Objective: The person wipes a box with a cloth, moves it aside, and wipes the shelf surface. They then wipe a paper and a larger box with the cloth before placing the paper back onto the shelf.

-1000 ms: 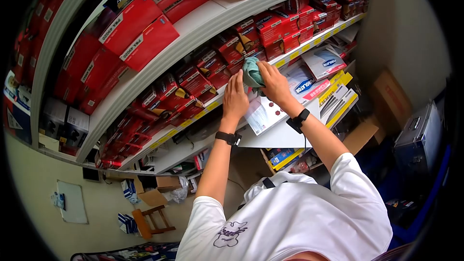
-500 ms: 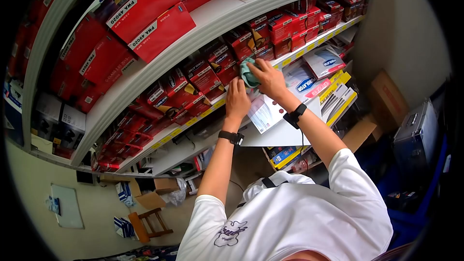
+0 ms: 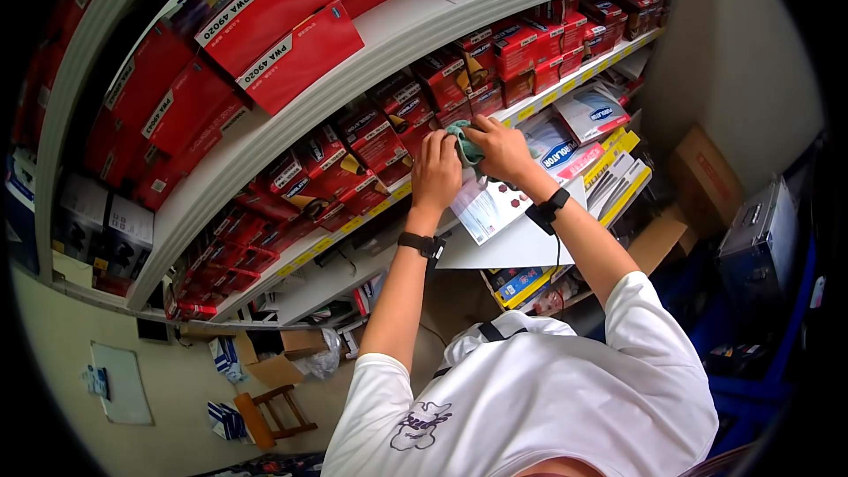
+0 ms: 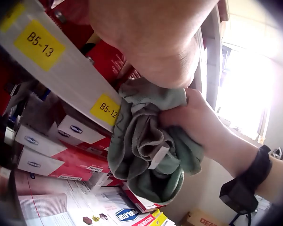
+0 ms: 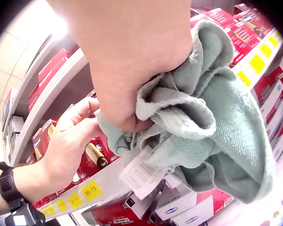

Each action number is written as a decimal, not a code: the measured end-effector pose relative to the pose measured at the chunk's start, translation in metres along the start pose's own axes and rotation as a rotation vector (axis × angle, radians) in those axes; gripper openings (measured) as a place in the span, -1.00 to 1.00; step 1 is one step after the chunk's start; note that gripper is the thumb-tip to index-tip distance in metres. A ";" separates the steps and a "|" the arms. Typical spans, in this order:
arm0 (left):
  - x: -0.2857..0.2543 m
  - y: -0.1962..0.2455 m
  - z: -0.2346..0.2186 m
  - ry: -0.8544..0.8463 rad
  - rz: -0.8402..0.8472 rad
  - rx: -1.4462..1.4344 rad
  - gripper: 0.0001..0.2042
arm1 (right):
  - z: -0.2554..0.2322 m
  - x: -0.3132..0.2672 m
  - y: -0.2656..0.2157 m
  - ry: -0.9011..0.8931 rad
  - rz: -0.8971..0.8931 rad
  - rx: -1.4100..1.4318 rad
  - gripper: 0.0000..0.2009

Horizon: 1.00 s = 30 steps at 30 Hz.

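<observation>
A crumpled green cloth [image 5: 226, 117] with a white tag hangs from my right hand [image 3: 505, 152], whose fingers and thumb grip its folds. In the head view the cloth is at the front of the middle shelf, between both hands. My left hand [image 3: 436, 170] is just left of it, its fingers bent toward the red boxes [image 3: 369, 140]. The right wrist view shows that hand [image 5: 66, 146] with thumb and fingers apart beside the cloth. Its fingertips are hidden, so I cannot tell whether it grips anything.
The shelf edge [image 5: 114, 181] carries yellow labels [image 4: 40, 44]. Larger red boxes [image 3: 300, 57] stand on the shelf above. Below the hands lie a white Purolator box [image 3: 486, 212] and yellow-edged boxes [image 3: 618, 178]. At the right are a cardboard box [image 3: 707, 172] and a metal case [image 3: 761, 243].
The right hand's fingers have closed further into the cloth, which looks smaller in the head view. The left fingers, straighter earlier, are now more bent. The head view has shifted slightly.
</observation>
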State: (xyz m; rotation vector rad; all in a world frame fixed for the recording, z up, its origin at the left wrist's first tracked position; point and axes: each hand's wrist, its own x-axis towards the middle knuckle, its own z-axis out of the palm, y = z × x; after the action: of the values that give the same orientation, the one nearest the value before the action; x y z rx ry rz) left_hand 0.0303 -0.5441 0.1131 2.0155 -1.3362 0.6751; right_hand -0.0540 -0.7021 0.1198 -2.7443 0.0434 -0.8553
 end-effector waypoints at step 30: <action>-0.016 -0.026 0.029 -0.014 -0.019 -0.037 -0.42 | 0.013 0.008 -0.005 0.149 0.024 -0.009 -0.34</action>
State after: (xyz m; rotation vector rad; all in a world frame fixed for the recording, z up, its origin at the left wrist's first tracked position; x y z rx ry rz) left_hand 0.0510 -0.5481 0.0762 2.0043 -1.3265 0.6240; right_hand -0.0404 -0.6952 0.1156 -2.6773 0.1086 -1.0532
